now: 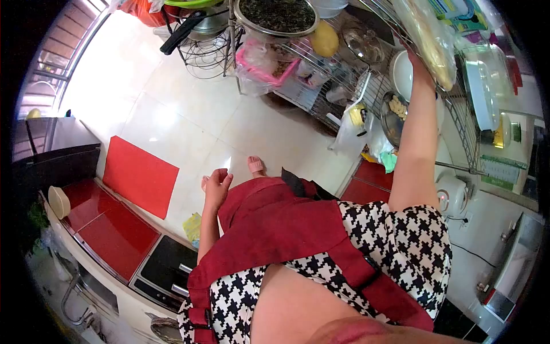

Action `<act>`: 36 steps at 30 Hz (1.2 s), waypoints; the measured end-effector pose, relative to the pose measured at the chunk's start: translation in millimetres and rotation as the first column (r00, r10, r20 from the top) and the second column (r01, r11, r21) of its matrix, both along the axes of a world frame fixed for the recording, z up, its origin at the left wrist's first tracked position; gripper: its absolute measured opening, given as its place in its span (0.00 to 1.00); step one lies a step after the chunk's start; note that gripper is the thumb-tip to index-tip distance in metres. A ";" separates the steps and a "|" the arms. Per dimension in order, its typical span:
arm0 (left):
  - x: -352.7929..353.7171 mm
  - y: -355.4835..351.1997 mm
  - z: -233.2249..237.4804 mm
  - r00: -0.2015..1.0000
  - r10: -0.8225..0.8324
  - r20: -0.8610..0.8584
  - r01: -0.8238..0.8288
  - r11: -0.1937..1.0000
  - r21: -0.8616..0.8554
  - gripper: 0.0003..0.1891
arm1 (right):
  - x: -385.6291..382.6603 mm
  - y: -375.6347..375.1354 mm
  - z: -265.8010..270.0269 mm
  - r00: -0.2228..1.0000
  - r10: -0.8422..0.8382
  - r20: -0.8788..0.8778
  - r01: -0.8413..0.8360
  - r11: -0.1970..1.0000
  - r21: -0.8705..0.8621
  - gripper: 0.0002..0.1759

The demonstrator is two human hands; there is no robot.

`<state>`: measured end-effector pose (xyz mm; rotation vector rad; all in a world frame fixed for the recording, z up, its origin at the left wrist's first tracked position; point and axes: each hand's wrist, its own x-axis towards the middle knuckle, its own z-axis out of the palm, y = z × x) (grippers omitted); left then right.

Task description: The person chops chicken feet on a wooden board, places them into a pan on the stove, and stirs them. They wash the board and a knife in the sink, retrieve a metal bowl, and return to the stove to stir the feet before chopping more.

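My left hand (216, 186) hangs beside the dark red apron (275, 215), over the tiled floor. Its fingers are loosely bent and apart, with nothing visible in them. My right arm stretches up to a wire shelf rack, where my right hand (413, 56) is beside a white bowl (401, 74). A plastic bag of long pale items (428, 43) hangs close to that hand. The rack's edge and the bag hide the fingers, so what they touch does not show. Below the forearm, a metal plate (391, 127) carries pale pieces.
A pink basket (275, 80), a round tray of dark dried stuff (278, 16) and a yellow round fruit (324, 39) sit on the rack. A red mat (140, 176) lies on the floor. Red-fronted cabinets (117, 241) line the left; a white kettle (452, 194) stands at right.
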<state>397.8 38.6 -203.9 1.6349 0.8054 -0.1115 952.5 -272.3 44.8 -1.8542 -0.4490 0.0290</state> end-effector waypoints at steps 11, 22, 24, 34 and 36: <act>3.1 -0.3 4.9 0.998 -0.002 -0.065 0.001 1.000 -0.016 0.17 | -9.8 55.7 -37.0 0.822 -0.186 0.538 0.292 0.949 -0.117 0.13; -4.9 -2.2 12.3 0.998 0.039 -0.057 -0.037 0.999 0.027 0.16 | 14.8 66.9 -57.7 0.715 0.014 0.699 0.246 0.931 -0.270 0.12; -5.2 -3.9 14.2 0.996 0.066 -0.059 -0.066 0.998 0.011 0.16 | -5.3 83.9 -43.9 0.881 -0.068 0.468 0.121 0.989 -0.084 0.12; -3.6 -6.8 15.3 0.992 0.106 -0.068 -0.111 0.992 -0.065 0.17 | 25.0 111.1 -40.8 0.791 -0.022 0.611 0.150 0.976 -0.160 0.13; -4.8 -5.9 17.4 0.991 0.099 -0.086 -0.104 0.993 -0.053 0.17 | 26.9 116.0 -40.5 0.800 -0.019 0.599 0.144 0.976 -0.161 0.14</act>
